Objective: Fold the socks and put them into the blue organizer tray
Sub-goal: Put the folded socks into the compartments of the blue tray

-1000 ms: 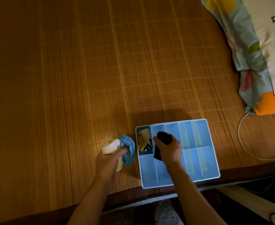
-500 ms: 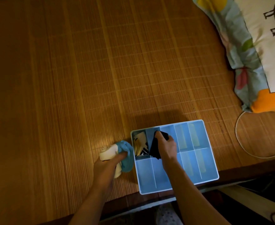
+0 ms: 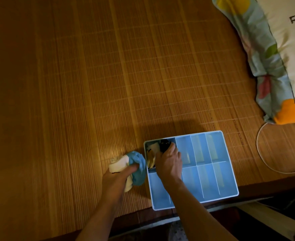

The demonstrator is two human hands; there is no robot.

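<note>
The blue organizer tray (image 3: 228,173), split into several compartments, lies on the bamboo mat near the front edge. My right hand (image 3: 169,161) reaches into its far-left part and grips a folded black sock (image 3: 164,144), pushing it down into the second compartment of the back row. A folded cream and yellow sock (image 3: 151,154) fills the back-left corner compartment beside it. Just left of the tray, my left hand (image 3: 116,178) holds a rolled blue and white sock (image 3: 134,164) on the mat.
A patterned pillow (image 3: 272,54) lies at the back right. A white cable (image 3: 263,153) loops on the mat right of the tray. The bamboo mat (image 3: 91,84) stretches wide to the left and back. The mat's front edge runs just below the tray.
My right hand has carried the black sock from over the tray's middle to the back row and pressed it lower into the compartment. My left hand keeps the blue and white sock in place.
</note>
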